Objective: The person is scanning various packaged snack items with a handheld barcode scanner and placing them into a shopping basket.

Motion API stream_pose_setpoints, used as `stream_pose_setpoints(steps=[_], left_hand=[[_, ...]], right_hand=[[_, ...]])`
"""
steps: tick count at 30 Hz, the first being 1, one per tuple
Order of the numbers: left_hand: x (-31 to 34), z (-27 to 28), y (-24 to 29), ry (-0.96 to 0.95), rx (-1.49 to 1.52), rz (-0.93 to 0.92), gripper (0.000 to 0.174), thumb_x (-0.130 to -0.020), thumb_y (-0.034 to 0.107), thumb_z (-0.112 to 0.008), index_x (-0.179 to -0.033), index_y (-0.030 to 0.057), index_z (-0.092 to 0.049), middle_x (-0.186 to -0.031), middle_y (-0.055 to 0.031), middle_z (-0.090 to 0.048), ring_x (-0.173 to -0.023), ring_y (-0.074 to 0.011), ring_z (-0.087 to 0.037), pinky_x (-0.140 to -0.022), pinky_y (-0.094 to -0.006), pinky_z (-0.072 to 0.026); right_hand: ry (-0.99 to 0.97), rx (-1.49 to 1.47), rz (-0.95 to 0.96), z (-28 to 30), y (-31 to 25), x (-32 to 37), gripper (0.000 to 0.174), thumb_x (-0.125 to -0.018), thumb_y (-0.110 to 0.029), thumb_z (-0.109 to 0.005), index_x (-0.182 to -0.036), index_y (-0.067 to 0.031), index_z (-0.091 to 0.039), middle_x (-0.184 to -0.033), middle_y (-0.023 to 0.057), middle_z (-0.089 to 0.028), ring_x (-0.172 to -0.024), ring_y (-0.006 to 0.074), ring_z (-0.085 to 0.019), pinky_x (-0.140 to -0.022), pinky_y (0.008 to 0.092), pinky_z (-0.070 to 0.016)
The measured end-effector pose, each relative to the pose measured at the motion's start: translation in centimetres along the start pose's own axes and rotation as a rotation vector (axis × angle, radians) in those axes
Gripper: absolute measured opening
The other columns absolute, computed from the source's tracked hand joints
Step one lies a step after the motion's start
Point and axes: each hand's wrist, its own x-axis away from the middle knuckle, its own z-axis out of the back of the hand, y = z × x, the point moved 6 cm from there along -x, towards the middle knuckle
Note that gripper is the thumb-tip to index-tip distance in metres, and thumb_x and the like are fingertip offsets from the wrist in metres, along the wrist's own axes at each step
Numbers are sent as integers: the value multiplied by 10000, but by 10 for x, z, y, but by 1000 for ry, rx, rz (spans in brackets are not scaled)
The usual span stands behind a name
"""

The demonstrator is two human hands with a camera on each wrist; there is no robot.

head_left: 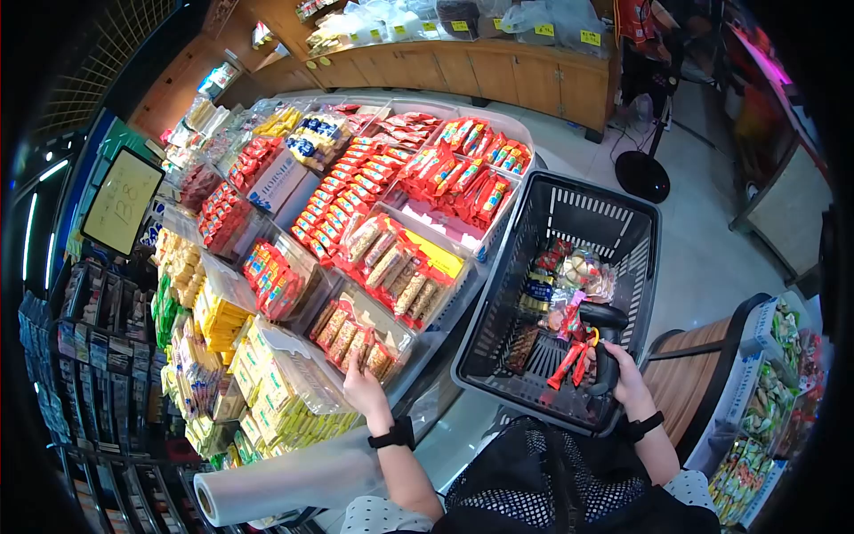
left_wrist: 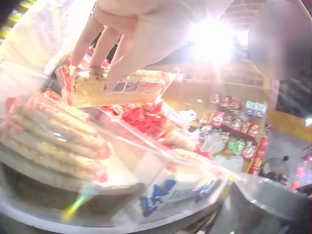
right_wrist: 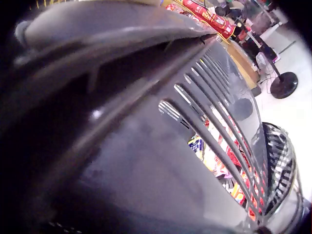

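Observation:
My left hand [head_left: 365, 392] is at the front bin of the snack display. In the left wrist view it pinches a wrapped snack bar [left_wrist: 139, 90], pale and seed-flecked with red wrapper ends, a barcode facing the camera. Similar bars [left_wrist: 53, 131] lie in the clear bin [head_left: 405, 360] beside it. My right hand [head_left: 630, 378] grips the black handle [head_left: 606, 369] of a dark plastic basket [head_left: 480, 338]. Inside the basket are several packaged snacks [head_left: 538, 289] and a red-wrapped item [head_left: 569, 360]. The right wrist view is filled mostly by the basket's slotted side [right_wrist: 141, 161], with the hand out of sight.
Many red packets [head_left: 347, 191] fill the neighbouring bins. A price sign [head_left: 123, 200] stands at the left, and a plastic roll [head_left: 276, 485] lies below my left forearm. Another snack shelf [head_left: 743, 400] is at right. A black round stand base [head_left: 641, 176] sits on the floor.

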Motion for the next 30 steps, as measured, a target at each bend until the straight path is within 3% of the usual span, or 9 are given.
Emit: stream_pose_setpoints(steps=[5,8,12,15,21,25,27,29,30], left_hand=[[-1,-45,-41,-55,-159,19,268,-752,62,-514,-969,122,-660,-852,-125,-649,-919,-275,-591,-887,-564,-336],[-1,-54,-27,-312,-367,221,262,-762,71,-505,-987,79,-639,-890,-129,-642,-909,-283,-590,-939,-637,-263],[-7,-69,12,-490,-551,87,324,-770,150,-552,-1084,78,-585,-957,-132,-623,-925,-297,-582,-922,-652,-257],[4,-62,118,-212,22,-367,303,-797,231,-596,-1037,46,-592,-938,-143,-621,-905,-300,-582,-921,-497,-339],[63,-102,252,-704,416,-544,268,-795,189,-597,-986,3,-577,-850,-143,-604,-844,-302,-564,-734,-368,-454],[164,-204,291,-545,-148,-1175,165,-814,204,-516,-903,68,-545,-803,-65,-585,-696,-270,-593,-657,-355,-487],[204,-286,262,-744,-391,-1138,129,-806,182,-504,-892,97,-546,-811,-29,-590,-735,-242,-608,-592,-410,-495],[206,-317,246,-1205,-575,-836,158,-817,193,-521,-948,128,-583,-973,-81,-620,-856,-308,-628,-575,-513,-488],[212,-355,215,-1180,-790,-804,262,-810,227,-540,-1053,141,-590,-1006,-71,-629,-890,-288,-628,-614,-507,-495]], right_hand=[[68,27,68,1,-15,-9,256,-883,-259,-469,-924,-7,-496,-812,59,-557,-742,156,-570,-703,283,-481],[83,27,62,14,-16,-6,247,-880,-247,-482,-948,-10,-495,-806,60,-559,-736,154,-571,-683,288,-485],[77,38,128,8,-23,-16,287,-874,-263,-491,-978,3,-516,-830,49,-568,-749,143,-556,-725,263,-454],[100,46,87,15,-24,-19,284,-880,-268,-482,-969,-1,-516,-841,42,-562,-776,124,-547,-740,254,-448],[117,11,85,20,-28,-22,289,-884,-257,-475,-993,8,-512,-873,38,-556,-793,128,-565,-739,261,-466],[152,-10,86,37,-28,-25,266,-885,-236,-478,-973,11,-526,-863,45,-566,-779,134,-571,-726,263,-467],[73,-17,110,27,-35,-24,259,-885,-199,-498,-1031,7,-557,-868,48,-609,-783,134,-593,-746,272,-481],[90,16,115,31,-39,-24,260,-878,-197,-506,-1032,9,-547,-854,41,-606,-781,131,-593,-732,270,-478],[115,11,114,33,-41,-23,254,-876,-199,-509,-1023,3,-552,-853,38,-605,-778,129,-592,-727,268,-477]])
